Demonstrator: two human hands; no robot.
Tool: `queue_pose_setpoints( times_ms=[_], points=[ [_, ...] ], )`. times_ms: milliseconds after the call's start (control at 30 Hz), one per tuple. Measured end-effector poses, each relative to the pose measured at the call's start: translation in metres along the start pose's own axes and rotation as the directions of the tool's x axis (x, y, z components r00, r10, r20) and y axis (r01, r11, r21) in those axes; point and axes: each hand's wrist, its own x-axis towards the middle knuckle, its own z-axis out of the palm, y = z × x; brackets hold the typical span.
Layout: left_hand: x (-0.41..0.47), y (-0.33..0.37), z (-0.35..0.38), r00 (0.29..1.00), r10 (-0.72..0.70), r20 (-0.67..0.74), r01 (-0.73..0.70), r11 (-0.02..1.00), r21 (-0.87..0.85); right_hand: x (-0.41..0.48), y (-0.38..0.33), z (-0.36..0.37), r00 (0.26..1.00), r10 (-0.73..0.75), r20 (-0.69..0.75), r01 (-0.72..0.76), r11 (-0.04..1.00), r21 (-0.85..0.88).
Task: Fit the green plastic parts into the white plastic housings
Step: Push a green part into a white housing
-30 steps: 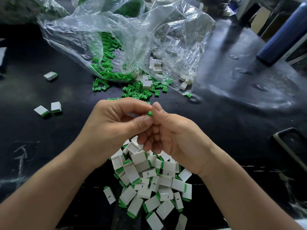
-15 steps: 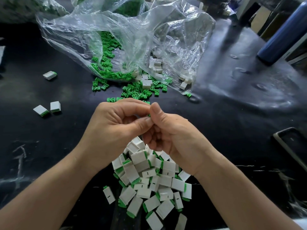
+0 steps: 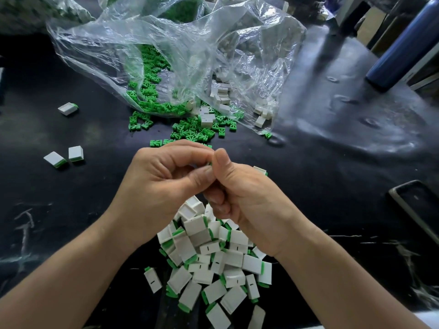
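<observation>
Between pinching hands: green part.

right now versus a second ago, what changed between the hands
The small green plastic part pinched between the thumbs has sunk almost out of sight as the left hand and right hand pressed together. The pile of white plastic housings, the clear plastic bag and the loose green parts stayed put.

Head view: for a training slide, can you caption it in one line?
Left hand and right hand pinch a green part over a pile of fitted white housings.
</observation>
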Motion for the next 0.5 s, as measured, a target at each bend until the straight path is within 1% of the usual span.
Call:
queue_pose_setpoints(
  times_ms=[100, 167, 300, 500],
  points=[
    [0.0, 0.0017, 0.0004, 1.0, 0.011, 0.014, -0.01, 0.999, -0.042, 0.0002, -0.0003, 0.0018, 1.0, -0.016, -0.011, 0.016, 1.0, 0.026],
    [0.0003, 0.0024, 0.0012, 1.0, 0.005, 0.001, -0.005, 0.999, -0.048, 0.0005, -0.0009, 0.0016, 1.0, -0.002, -0.011, 0.002, 0.999, 0.046],
    [0.0004, 0.0011, 0.001, 0.998, -0.049, -0.039, 0.047, 0.998, -0.049, 0.0012, -0.0013, -0.0008, 0.996, 0.075, 0.054, -0.081, 0.989, 0.123],
    [0.0013, 0.0037, -0.0016, 0.993, -0.117, -0.011, 0.116, 0.989, -0.094, 0.0017, -0.0041, -0.0051, 0.997, 0.065, 0.052, -0.071, 0.99, 0.125]
  ],
)
